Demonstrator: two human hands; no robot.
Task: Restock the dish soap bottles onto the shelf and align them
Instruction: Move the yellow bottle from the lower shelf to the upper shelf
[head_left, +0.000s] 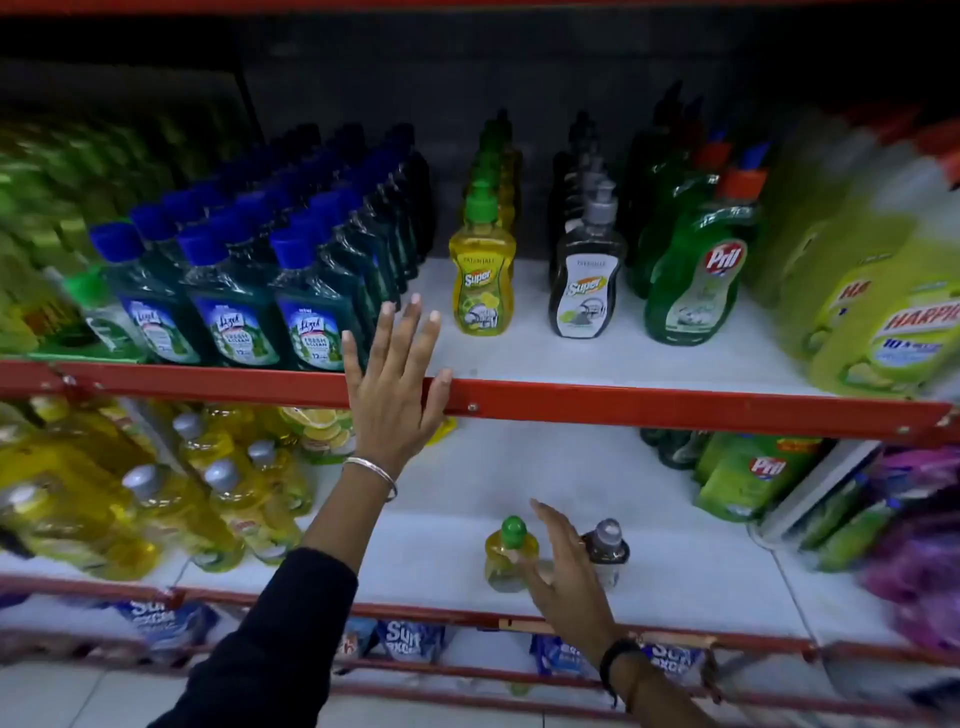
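Note:
A row of yellow Super dish soap bottles (482, 280) with green pumps stands on the upper shelf (571, 400), beside a row of grey Super bottles (586, 283). On the lower shelf (467, 519) stand one small yellow bottle (506, 553) and one small grey bottle (609, 548). My left hand (395, 389) is open, fingers spread, raised in front of the upper shelf's red edge. My right hand (563, 566) is open, between the two small bottles, holding neither.
Blue-capped Lizol bottles (234, 296) fill the upper shelf's left side; green Pril bottles (696, 270) and Harpic packs (883, 312) stand at the right. Yellow bottles (156, 493) crowd the lower shelf's left, Pril refill pouches (753, 467) its right. Surf Excel packs (410, 642) sit below.

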